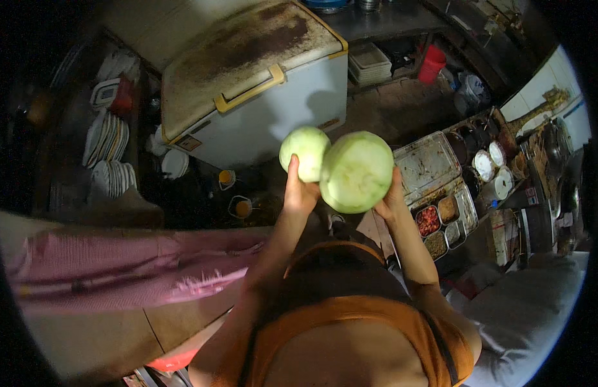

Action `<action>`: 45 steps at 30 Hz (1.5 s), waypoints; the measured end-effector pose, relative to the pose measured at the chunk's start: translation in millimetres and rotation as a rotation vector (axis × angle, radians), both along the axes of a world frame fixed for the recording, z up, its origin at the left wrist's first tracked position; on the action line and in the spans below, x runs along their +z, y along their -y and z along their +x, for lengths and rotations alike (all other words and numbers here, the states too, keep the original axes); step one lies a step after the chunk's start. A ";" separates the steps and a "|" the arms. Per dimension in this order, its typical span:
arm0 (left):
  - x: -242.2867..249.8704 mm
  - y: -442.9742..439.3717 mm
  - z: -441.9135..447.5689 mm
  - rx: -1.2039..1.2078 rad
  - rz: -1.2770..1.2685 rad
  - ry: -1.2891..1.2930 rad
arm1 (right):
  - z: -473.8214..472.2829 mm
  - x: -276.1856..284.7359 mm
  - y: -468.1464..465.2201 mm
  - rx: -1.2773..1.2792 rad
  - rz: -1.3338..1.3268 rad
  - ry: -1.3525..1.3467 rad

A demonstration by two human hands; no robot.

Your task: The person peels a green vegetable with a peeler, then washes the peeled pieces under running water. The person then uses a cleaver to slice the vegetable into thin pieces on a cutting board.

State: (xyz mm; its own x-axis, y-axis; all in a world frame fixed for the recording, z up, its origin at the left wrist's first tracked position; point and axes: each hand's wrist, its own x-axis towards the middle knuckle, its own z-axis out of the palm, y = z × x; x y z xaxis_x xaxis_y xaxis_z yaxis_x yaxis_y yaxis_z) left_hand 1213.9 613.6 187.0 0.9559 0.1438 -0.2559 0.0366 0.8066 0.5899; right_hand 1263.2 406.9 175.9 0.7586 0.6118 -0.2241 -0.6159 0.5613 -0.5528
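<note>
Two pieces of a peeled, pale green gourd or melon are held up before me, side by side and apparently touching. My left hand [301, 189] grips the smaller, rounded piece [306, 151], its thumb on the near side. The larger piece [358, 171] is in my right hand [391, 196], which holds it from the right and below. A broad, flat cut face shows on this larger piece. Some of my fingers are hidden behind the two pieces.
A white chest freezer [299, 106] stands ahead. Stacked plates [108, 140] are on a rack at the left. At the right are metal containers of seasonings [428, 221] and a metal tray [427, 164]. Pink cloth [100, 271] hangs at the lower left.
</note>
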 end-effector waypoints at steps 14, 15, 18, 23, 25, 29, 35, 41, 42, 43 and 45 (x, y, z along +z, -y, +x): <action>-138.7 -82.0 341.1 -0.713 -0.527 0.203 | 253.6 26.6 -116.9 -0.182 -0.375 0.107; -119.4 -73.7 355.8 -0.761 -0.595 0.218 | 266.0 34.3 -116.7 -0.224 -0.447 0.139; -114.2 -71.5 400.8 -0.929 -0.701 0.106 | 298.5 46.2 -113.3 -0.337 -0.496 0.106; -105.6 -12.0 480.3 -1.005 -0.681 0.139 | 366.4 42.4 -69.3 -0.528 -1.011 0.278; -93.2 20.0 517.5 -1.027 -0.697 0.158 | 398.9 53.0 -45.9 -0.615 -1.170 0.444; -92.9 67.2 585.7 -1.090 -0.244 0.107 | 465.9 44.3 0.7 -0.728 -1.203 0.660; -32.4 161.2 694.2 -1.160 -0.213 0.105 | 569.6 62.5 86.1 -0.903 -1.222 0.663; -73.1 265.4 809.4 -1.156 -0.162 0.071 | 663.9 55.1 196.1 -1.074 -1.063 0.576; -88.4 277.9 829.6 -1.134 -0.135 0.022 | 681.1 50.3 218.3 -1.150 -1.172 0.589; -106.4 293.5 853.2 -1.113 -0.107 -0.027 | 697.2 45.5 242.0 -1.217 -1.251 0.527; -131.9 332.6 906.5 -1.206 -0.801 -0.260 | 727.9 35.7 292.8 -1.250 -1.231 0.334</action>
